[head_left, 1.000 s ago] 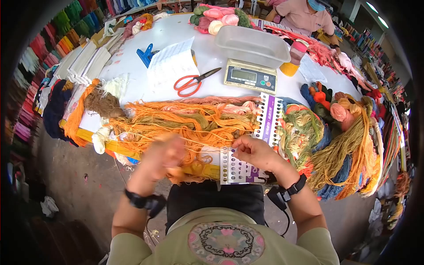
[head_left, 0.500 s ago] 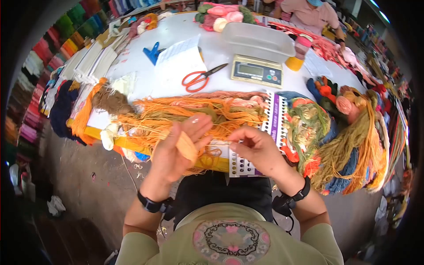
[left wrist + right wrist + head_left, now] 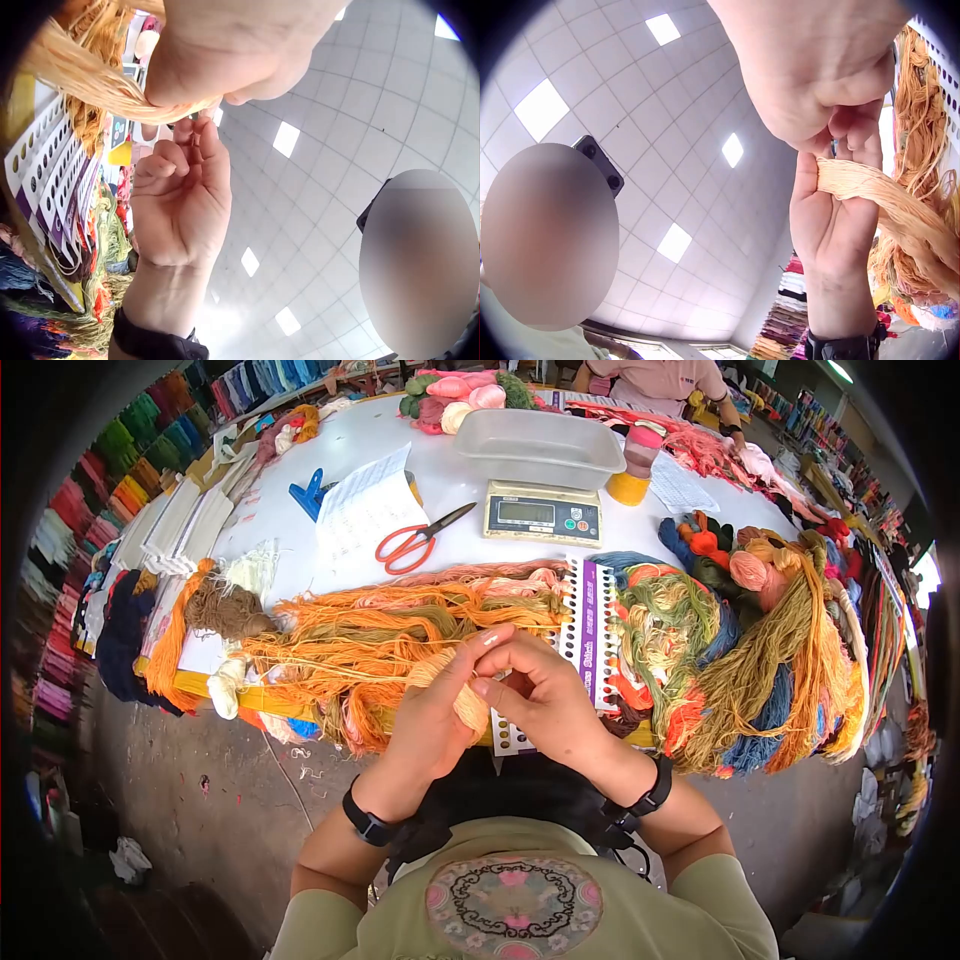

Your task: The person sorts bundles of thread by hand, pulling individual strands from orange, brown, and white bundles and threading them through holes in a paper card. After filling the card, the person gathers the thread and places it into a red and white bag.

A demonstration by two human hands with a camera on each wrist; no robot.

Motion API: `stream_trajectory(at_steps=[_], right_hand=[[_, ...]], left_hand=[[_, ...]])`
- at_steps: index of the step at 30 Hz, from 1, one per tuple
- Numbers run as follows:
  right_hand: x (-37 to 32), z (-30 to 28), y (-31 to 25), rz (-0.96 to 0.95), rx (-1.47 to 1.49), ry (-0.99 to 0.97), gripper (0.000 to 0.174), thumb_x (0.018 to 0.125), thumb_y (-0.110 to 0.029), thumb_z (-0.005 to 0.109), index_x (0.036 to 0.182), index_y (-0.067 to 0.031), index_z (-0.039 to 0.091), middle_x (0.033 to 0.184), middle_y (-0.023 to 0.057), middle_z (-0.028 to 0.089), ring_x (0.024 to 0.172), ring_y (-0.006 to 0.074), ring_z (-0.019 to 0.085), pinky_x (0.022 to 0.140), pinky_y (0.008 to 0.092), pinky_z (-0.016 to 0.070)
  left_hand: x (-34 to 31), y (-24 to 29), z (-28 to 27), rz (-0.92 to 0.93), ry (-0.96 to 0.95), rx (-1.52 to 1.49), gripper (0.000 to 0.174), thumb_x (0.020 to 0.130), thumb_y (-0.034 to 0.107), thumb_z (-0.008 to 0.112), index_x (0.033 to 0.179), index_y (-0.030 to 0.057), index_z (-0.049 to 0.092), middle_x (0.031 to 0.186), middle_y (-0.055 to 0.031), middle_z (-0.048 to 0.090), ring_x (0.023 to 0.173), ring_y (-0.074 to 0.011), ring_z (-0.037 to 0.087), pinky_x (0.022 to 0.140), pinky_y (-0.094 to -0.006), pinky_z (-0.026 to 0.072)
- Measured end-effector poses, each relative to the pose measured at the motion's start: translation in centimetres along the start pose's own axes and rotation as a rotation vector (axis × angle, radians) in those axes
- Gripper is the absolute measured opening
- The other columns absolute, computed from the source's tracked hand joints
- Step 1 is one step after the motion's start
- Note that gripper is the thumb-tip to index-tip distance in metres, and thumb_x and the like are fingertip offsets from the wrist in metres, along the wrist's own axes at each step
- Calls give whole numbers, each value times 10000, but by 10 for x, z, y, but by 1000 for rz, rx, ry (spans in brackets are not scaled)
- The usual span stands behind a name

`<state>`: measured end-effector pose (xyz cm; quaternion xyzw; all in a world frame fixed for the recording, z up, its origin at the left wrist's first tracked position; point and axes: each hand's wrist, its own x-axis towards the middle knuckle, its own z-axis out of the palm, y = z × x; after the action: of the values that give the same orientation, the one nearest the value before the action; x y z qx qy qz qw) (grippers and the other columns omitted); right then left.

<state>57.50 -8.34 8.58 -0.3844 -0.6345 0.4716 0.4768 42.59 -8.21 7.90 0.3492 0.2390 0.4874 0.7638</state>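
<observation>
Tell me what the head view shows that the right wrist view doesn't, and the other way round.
Only the head view: the scissors, the scale, the clear tub and the blue clip on the table.

Only the right wrist view: the tiled ceiling with bright square lights, and a dark device with two round lenses.

Both: the two hands close together, the left hand holding peach yarn and the right hand at its fingers.
</observation>
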Motion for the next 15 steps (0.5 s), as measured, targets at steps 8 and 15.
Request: stream_trajectory(at_steps=[8,15], right_hand=[[-16,-28,10,-57,-54,71,94,866,21,609,919,-57,604,951,16,506,688,91,445,601,228,386],[-72,-208,-6,-125,855,459,41,951,-100,545,966,-62,540,823,32,593,764,124,586,736,296,512]], left_hand=[[-2,17,-17,-125,214,-84,458,1023,371,379,1304,19,465,1201,-205,611,1128,-270,588,824,-307,487],[-35,69,-140,227,391,-180,340,1024,293,409,1162,14,548,846,-95,667,614,-72,608,403,-145,377]])
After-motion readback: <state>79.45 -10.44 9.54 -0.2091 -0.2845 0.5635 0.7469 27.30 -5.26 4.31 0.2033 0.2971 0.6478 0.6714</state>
